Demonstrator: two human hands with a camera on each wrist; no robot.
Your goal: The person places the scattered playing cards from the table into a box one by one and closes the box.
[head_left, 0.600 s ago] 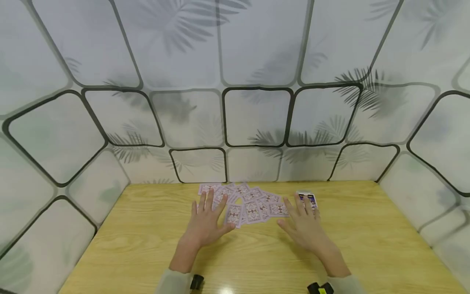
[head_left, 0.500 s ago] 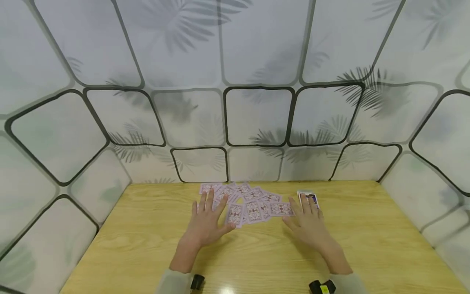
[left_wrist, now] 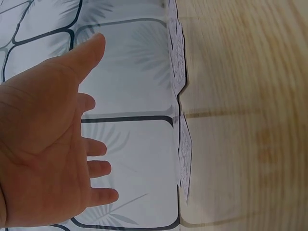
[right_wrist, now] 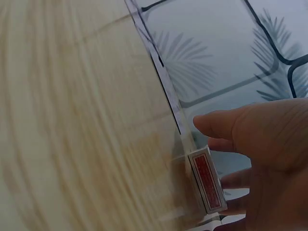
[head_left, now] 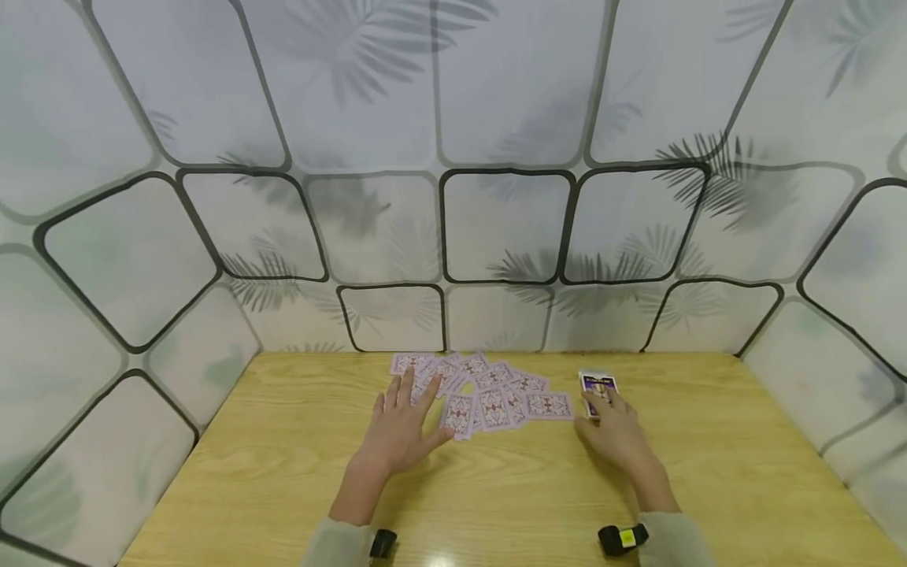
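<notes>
Several playing cards (head_left: 494, 408) lie spread and overlapping on the wooden table, their patterned backs up. My left hand (head_left: 393, 433) is held over the cards' left side with fingers straight and spread; its palm (left_wrist: 43, 159) faces the left wrist camera, holding nothing. To the right of the cards lies a purple and white card box (head_left: 599, 383). My right hand (head_left: 618, 431) is at this box, its fingers slightly bent over the near part and hiding some of it. In the right wrist view the box's red end (right_wrist: 208, 180) shows beside the fingers, with the thumb (right_wrist: 216, 124) apart from it.
The wooden table (head_left: 496, 496) meets a wall covering (head_left: 496, 228) with dark outlines and leaf prints at its far edge. The covering also stands along the left and right sides. A black band (head_left: 623, 539) sits at the right wrist.
My right hand has moved right, off the edge of the cards, to the card box, and its fingers have drawn together. My left hand stays nearly still. The head view has shifted slightly.
</notes>
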